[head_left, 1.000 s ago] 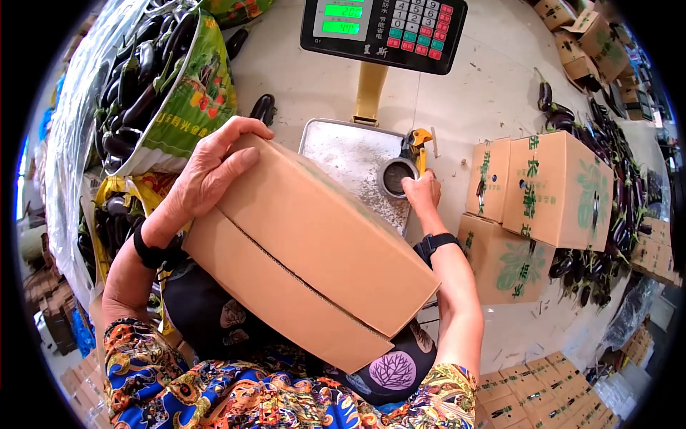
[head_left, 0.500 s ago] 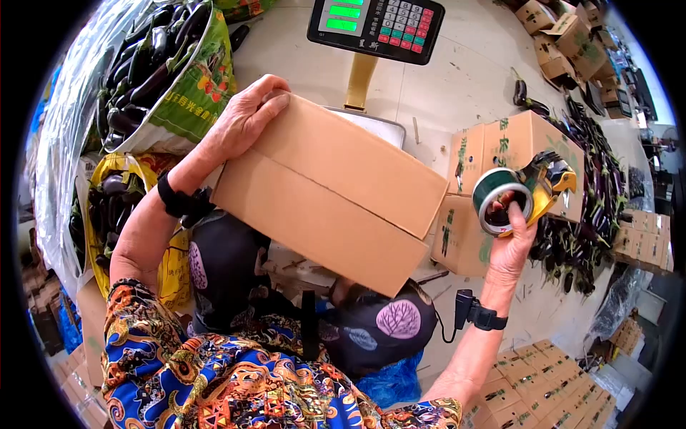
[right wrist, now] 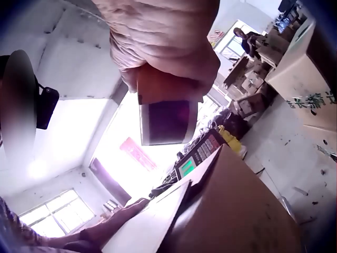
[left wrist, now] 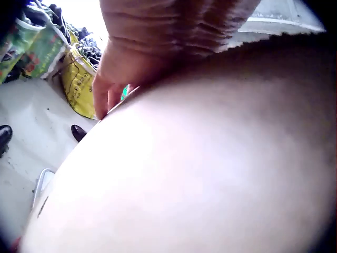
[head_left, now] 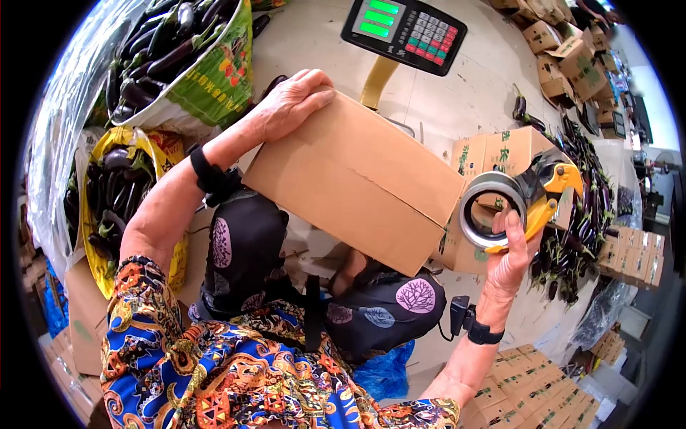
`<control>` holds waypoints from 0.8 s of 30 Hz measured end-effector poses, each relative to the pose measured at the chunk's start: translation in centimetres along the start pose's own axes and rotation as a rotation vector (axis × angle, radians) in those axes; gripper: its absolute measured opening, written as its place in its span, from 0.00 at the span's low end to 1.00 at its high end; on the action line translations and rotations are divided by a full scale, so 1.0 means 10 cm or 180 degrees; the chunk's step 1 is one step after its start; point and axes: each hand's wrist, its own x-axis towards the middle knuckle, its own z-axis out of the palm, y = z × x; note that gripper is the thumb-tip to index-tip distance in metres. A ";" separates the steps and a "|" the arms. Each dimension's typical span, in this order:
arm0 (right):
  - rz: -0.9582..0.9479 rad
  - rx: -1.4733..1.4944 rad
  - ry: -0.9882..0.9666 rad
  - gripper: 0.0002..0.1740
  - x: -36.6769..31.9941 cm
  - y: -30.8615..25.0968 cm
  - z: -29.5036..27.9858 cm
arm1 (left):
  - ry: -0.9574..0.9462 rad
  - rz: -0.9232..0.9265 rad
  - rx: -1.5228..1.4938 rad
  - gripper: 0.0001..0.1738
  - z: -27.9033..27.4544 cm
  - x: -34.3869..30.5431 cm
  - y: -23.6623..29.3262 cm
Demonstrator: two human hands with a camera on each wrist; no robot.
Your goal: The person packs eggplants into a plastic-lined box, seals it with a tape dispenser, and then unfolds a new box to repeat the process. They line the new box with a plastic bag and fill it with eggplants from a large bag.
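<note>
A brown cardboard box (head_left: 357,168) sits tilted over the person's lap, its two long flaps meeting in a seam along the top. My left hand (head_left: 296,104) grips its far left corner, the thumb lying on top. In the left wrist view, the fingers (left wrist: 101,100) bend over the box's edge. My right hand (head_left: 511,261) holds a packing tape dispenser (head_left: 541,217) with a yellow handle, just right of the box's right end. A thumb or finger shows inside the tape roll's ring. From the right wrist, the tape roll (right wrist: 168,124) hangs above the box (right wrist: 237,205).
Behind the box stands a scale with a lit display (head_left: 404,32). Printed cartons (head_left: 514,146) are stacked on the right, next to an eggplant pile (head_left: 572,236). A green bag (head_left: 229,86) and a yellow bag (head_left: 179,264) of eggplants stand left. More cartons (head_left: 529,386) lie lower right.
My right hand has lifted the tape dispenser from over the scale's platform to the box's right side. The box has shifted right and away, with my left hand on it; the flap gap has narrowed.
</note>
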 end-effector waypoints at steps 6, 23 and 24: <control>-0.0142 -0.0960 -0.0733 0.31 -0.11 -0.16 0.46 | -0.0009 0.0321 0.0048 0.15 0.07 0.04 -0.10; -0.1167 -0.2928 -0.1857 0.39 -0.10 -0.03 0.98 | 0.1169 0.0676 0.0366 0.21 0.21 -0.03 -0.09; -0.1169 -0.2974 -0.1872 0.40 -0.11 -0.04 0.98 | 0.1481 0.0817 0.0436 0.22 0.13 -0.05 0.03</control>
